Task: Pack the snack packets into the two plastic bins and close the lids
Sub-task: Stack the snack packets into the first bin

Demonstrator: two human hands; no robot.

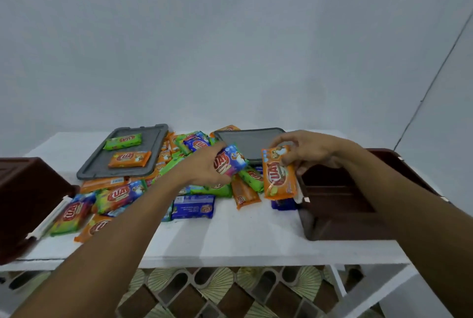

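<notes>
On the white table (243,236), a brown left bin (25,202) and right bin (345,202) flank a heap of snack packets (122,196). Behind lie a grey lid (156,138) and a darker lid (253,141). The left hand (202,168) curls round a blue packet (231,161). The right hand (307,151) pinches an orange packet (279,179) just beside the right bin.

You have before you: packets (194,206), glossy printed plastic film, lightly crinkled; left bin (25,189) and right bin (332,215), dark brown plastic, smooth, faint sheen; left lid (156,143) and right lid (253,141), grey plastic, matt; table (243,236), white, matt, finely grainy; wall (230,49), plain matt.
</notes>
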